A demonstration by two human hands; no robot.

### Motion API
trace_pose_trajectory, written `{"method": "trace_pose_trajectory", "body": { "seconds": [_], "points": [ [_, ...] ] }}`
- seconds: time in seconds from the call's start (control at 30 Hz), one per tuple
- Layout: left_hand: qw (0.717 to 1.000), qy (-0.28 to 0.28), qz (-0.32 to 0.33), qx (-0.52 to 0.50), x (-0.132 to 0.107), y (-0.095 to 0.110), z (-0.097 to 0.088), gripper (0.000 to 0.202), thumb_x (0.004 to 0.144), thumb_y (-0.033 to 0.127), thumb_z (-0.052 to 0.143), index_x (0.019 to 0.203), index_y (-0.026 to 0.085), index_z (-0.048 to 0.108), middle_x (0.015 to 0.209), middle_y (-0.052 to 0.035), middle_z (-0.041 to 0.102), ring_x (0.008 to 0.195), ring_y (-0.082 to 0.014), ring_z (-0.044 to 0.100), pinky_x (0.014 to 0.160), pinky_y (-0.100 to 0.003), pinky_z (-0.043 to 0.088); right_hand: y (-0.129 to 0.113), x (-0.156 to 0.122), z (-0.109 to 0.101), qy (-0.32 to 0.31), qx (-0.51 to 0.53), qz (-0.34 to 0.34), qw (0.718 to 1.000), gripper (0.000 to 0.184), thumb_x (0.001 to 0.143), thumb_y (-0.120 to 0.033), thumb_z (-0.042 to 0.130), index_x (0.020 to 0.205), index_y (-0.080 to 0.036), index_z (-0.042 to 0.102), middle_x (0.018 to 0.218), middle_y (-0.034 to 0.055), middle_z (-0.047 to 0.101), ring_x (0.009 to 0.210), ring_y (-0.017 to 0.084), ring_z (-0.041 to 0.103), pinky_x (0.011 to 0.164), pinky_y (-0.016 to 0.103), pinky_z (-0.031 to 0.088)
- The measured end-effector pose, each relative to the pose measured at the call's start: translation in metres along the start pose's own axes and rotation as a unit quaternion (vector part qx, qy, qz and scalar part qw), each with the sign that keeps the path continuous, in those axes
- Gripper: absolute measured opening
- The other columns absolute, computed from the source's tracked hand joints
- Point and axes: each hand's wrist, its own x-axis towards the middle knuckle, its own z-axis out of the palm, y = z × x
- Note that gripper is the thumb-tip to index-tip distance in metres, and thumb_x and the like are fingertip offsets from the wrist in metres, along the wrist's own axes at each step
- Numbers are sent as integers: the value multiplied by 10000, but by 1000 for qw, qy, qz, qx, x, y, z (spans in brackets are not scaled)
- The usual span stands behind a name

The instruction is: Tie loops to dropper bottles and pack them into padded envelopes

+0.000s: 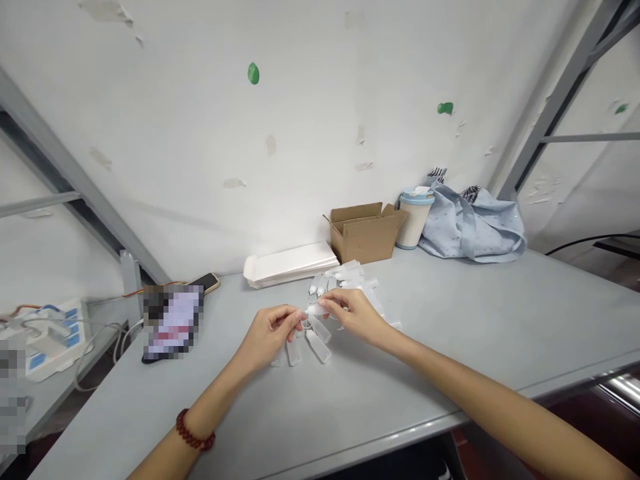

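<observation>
Between the fingers of my right hand (353,313) is a small translucent squeeze bottle (315,309), its narrow tip pointing left. My left hand (274,333) pinches at that tip; whatever is between its fingertips is too small to make out. Below the hands, several similar bottles lie on the grey table, among them one flat bottle (319,347) and another (294,353) beside it. A pile of more bottles (349,269) lies just behind my right hand, which partly hides it.
White flat cartons (293,264) and an open cardboard box (367,233) stand along the wall. Right of them are a lidded cup (414,220) and a light blue cloth bag (475,227). A phone (210,283) and a blurred-out item (175,323) lie left, near a power strip (57,337).
</observation>
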Motion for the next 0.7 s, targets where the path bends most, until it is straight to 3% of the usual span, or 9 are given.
{"method": "trace_pose_trajectory", "body": {
  "seconds": [0.2,0.33,0.4,0.5,0.53,0.6,0.7],
  "points": [
    [1000,7,-6,8,-3,0,4,345,825,435,500,624,171,594,495,29,489,481,-112,430,481,-218,342,8,-5,9,-43,-30,-33,998,266,901,-202,425,754,-145,638,672,21,636,621,129,551,608,241,389],
    [999,-28,-1,41,0,4,-11,349,829,435,508,630,171,619,509,21,517,492,-113,445,480,-218,346,9,-5,11,-73,-35,-58,995,244,914,-219,431,818,-150,645,723,25,653,656,130,559,617,239,391],
    [999,14,8,47,2,4,-27,329,825,438,520,689,173,660,557,6,569,526,-121,482,510,-223,384,8,-5,10,-69,-48,-70,994,197,899,-245,479,840,-157,645,754,27,664,667,134,559,600,238,383],
    [988,150,14,38,5,-1,-50,329,831,449,512,792,166,676,638,-15,618,556,-124,508,551,-233,425,9,-4,11,-40,-91,-76,992,176,891,-268,507,840,-160,636,770,39,667,689,151,571,604,250,390],
    [984,169,7,49,6,-4,-55,343,835,456,500,795,160,670,632,-17,616,549,-124,508,545,-234,426,10,-5,13,-32,-114,-74,990,174,894,-266,502,857,-156,631,792,52,670,710,161,583,618,259,399],
    [984,151,-6,97,9,-10,-58,362,847,454,467,783,152,656,608,-17,613,529,-127,511,524,-236,419,14,-5,17,-24,-182,-72,980,167,896,-252,495,908,-139,617,861,91,675,764,190,604,652,281,413],
    [984,72,-1,162,10,-15,-45,336,849,410,445,738,159,640,614,-13,628,533,-136,537,520,-237,416,17,-8,25,-38,-311,-74,947,190,908,-246,466,936,-111,597,897,131,673,796,225,617,673,306,402]
  ]
}}
